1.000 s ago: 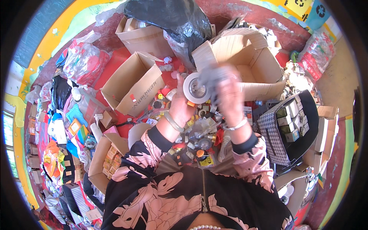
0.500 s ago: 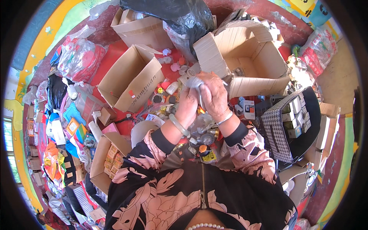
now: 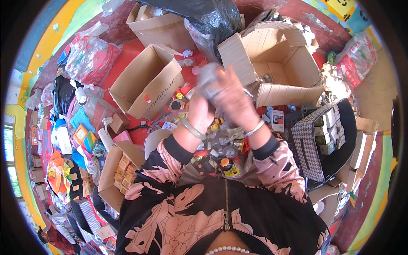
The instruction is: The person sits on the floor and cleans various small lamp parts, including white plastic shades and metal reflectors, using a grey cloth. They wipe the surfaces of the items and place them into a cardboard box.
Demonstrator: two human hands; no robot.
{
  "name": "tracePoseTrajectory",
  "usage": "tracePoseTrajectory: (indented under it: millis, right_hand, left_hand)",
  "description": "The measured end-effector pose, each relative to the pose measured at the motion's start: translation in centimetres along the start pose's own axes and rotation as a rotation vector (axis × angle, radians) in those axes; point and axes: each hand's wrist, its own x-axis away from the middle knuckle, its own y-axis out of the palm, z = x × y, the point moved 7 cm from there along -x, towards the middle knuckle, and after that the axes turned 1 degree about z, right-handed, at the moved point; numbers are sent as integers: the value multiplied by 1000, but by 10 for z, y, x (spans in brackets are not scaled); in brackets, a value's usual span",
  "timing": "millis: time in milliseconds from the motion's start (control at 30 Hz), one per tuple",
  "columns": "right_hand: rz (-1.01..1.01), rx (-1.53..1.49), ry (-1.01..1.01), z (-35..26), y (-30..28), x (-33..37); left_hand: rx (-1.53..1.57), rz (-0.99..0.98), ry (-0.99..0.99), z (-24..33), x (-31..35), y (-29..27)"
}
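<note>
Out in front of me, both hands are together around a grey, rounded object (image 3: 208, 80), blurred by motion, so its kind is unclear. My left hand (image 3: 200, 109), above a pale bangle, is closed against its lower side, with its fingertips hidden. My right hand (image 3: 233, 101), with a silvery bangle at the wrist, lies over its right side, fingers smeared by movement. Beneath my forearms is a heap of small mixed goods, among them an orange-capped dark bottle (image 3: 226, 163) and clear plastic packages.
An open cardboard box (image 3: 165, 87) stands left of my hands, and a bigger open carton (image 3: 293, 95) to the right. A houndstooth-patterned bin (image 3: 304, 146) holds small white boxes. A carton (image 3: 111, 178) of small orange boxes sits lower left. A black plastic bag (image 3: 212, 21) hangs beyond.
My hands have shifted slightly up and left with the grey object, which shows larger and more blurred. My right hand has turned over it. The whole view has shifted a little.
</note>
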Motion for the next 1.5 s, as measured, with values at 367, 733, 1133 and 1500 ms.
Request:
tracePoseTrajectory:
  millis: [367,733,1133,1500]
  right_hand:
    - [557,-795,627,13,18,33]
    - [469,-1407,1097,70,36,58]
    - [572,-826,801,30,-1,45]
    - [471,-962,837,50,-19,44]
  left_hand:
    - [-854,35,631,17,14,10]
    - [-1001,-223,866,27,32,46]
    - [-1570,-118,1188,13,34,56]
    - [-1561,-322,1290,19,44,65]
